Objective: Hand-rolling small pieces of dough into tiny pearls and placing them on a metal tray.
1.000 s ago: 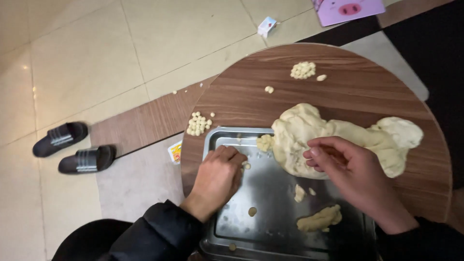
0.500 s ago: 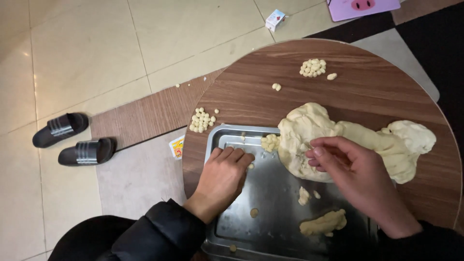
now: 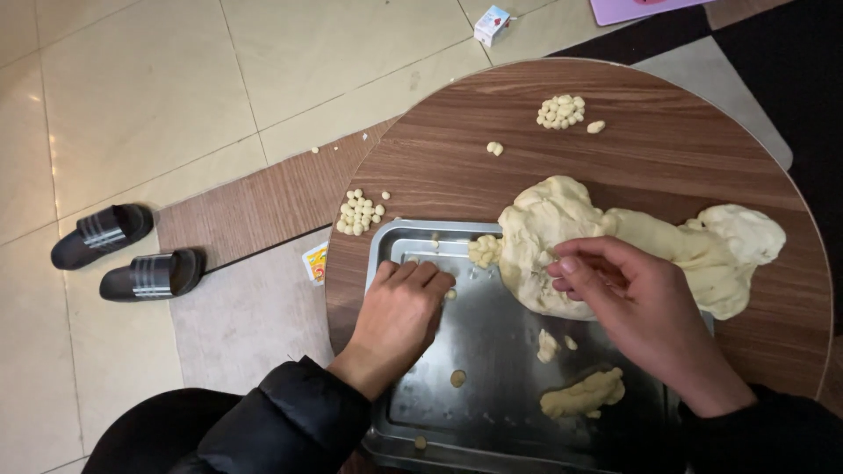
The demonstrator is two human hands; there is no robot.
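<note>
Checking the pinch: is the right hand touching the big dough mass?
Touching. The head view shows the right hand with its fingertips pressed into the big dough mass, no gap visible.

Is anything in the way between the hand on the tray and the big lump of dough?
Only a small heap of dough bits lies between the left hand and the big lump of dough. The right hand already touches the dough.

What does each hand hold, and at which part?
The right hand pinches the big dough mass at its left lobe. The left hand holds nothing; it presses on the metal tray.
</note>
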